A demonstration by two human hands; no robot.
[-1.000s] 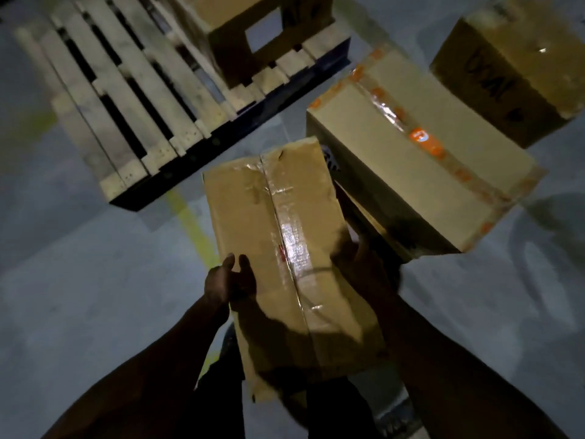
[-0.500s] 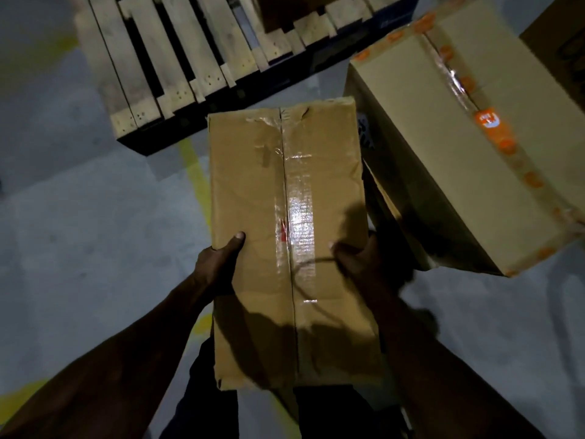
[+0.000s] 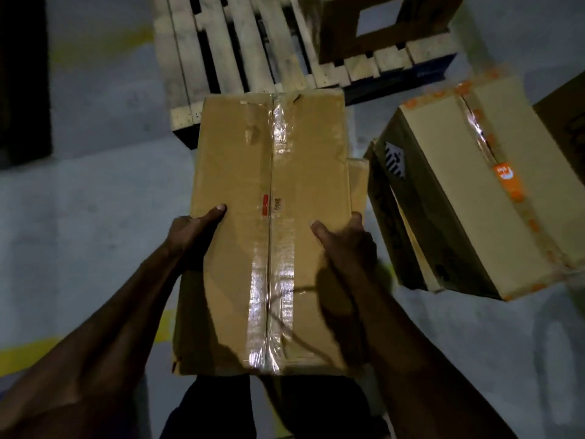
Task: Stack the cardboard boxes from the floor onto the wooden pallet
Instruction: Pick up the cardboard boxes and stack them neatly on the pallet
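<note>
I hold a long brown cardboard box with clear tape down its middle, lifted off the floor in front of me. My left hand grips its left side, thumb on top. My right hand grips its right side, thumb on top too. The box's far end overlaps the near edge of the wooden pallet. A dark cardboard box with a cut-out window stands on the pallet's right part. A larger box with orange tape lies on the floor to the right.
A further cardboard box shows at the right edge. The floor is grey concrete with yellow painted lines. A dark panel runs along the upper left. My legs are under the held box.
The held box has come up and toward the pallet, and its far end now covers the pallet's near edge. My view has swung so the pallet sits straight ahead.
</note>
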